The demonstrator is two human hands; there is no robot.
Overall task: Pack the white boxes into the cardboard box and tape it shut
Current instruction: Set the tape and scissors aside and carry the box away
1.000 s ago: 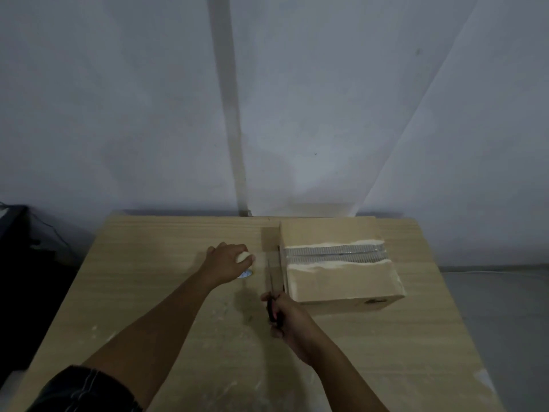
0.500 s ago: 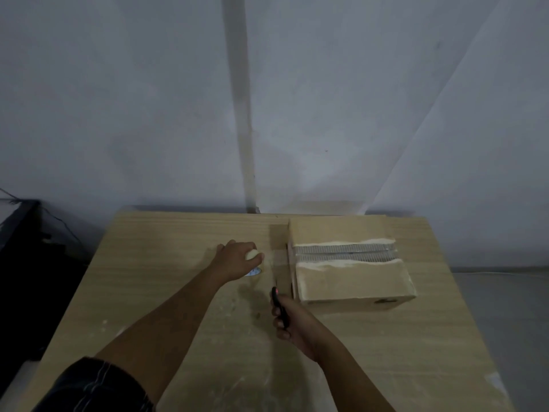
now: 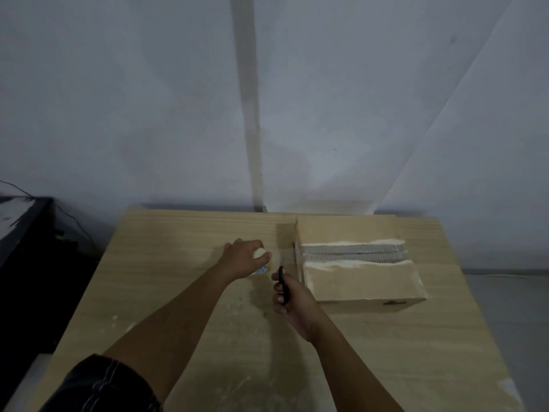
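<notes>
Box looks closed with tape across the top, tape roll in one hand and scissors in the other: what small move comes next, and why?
Probably snip the tape. The left hand holds the tape roll just left of the cardboard box, whose seam is already taped, and the right hand grips the scissors, blades pointing into the gap between roll and box.

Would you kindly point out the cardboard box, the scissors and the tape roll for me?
cardboard box [image 3: 362, 281]: head view, on its bare near top flap.
scissors [image 3: 284, 288]: head view, on the black handle held in the right hand.
tape roll [image 3: 259, 253]: head view, on the pale rim showing under the left hand's fingers.
</notes>
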